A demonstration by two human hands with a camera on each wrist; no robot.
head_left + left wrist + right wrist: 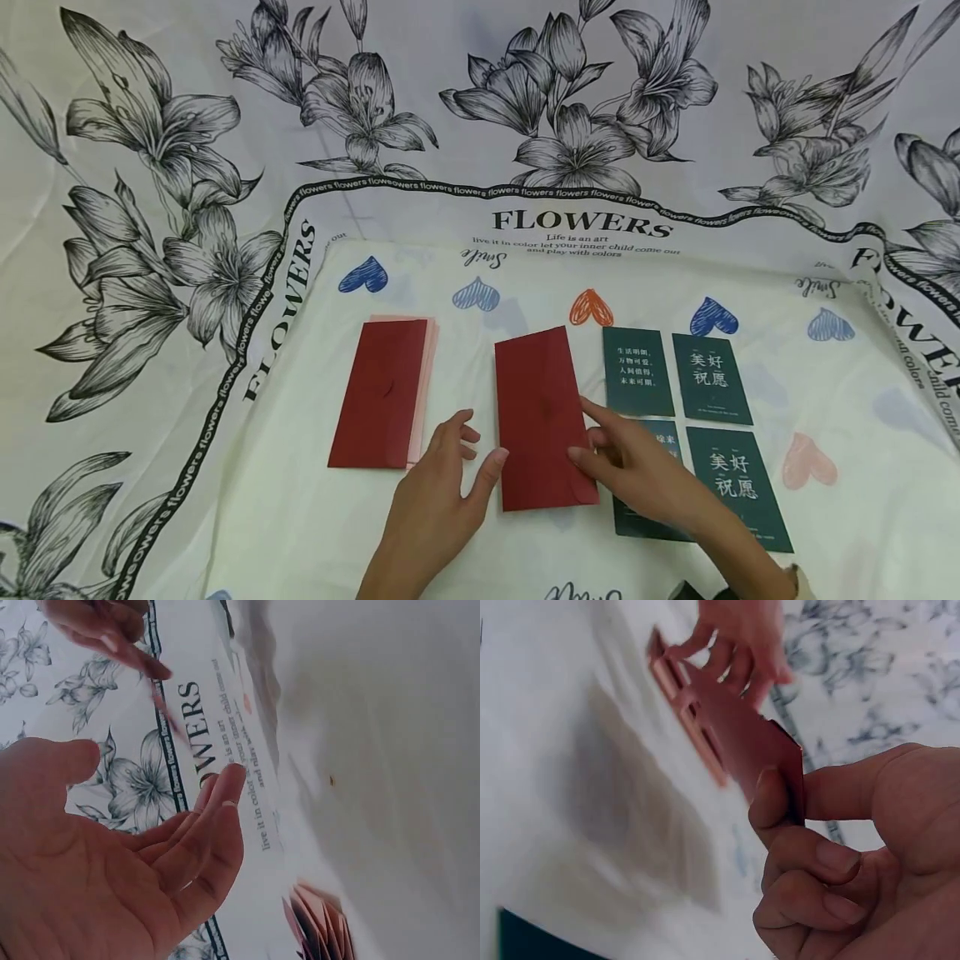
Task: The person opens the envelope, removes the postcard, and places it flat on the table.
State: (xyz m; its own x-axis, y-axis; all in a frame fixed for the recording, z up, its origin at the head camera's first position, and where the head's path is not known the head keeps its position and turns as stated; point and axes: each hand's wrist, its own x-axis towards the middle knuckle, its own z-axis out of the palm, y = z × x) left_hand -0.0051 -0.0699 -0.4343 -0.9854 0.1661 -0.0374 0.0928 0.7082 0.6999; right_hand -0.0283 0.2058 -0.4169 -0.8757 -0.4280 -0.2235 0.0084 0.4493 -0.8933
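Observation:
A long dark red envelope (pixel 536 408) is held up by my right hand (pixel 645 467), which pinches its right edge between thumb and fingers. In the right wrist view the same envelope (pixel 742 739) tilts away from the pinching fingers (pixel 769 799). My left hand (pixel 442 500) is just left of the envelope, its fingers relaxed and spread apart from it. The left wrist view shows the left palm (pixel 112 877) holding nothing. On the left lies a stack of envelopes (pixel 378 392), a red one on top and pink edges showing along the right side.
Several dark green cards (pixel 712 379) with white Chinese writing lie in two columns at the right; my right forearm covers part of the lower left one. A white cloth (pixel 285 517) printed with hearts, black flowers and lettering covers the surface.

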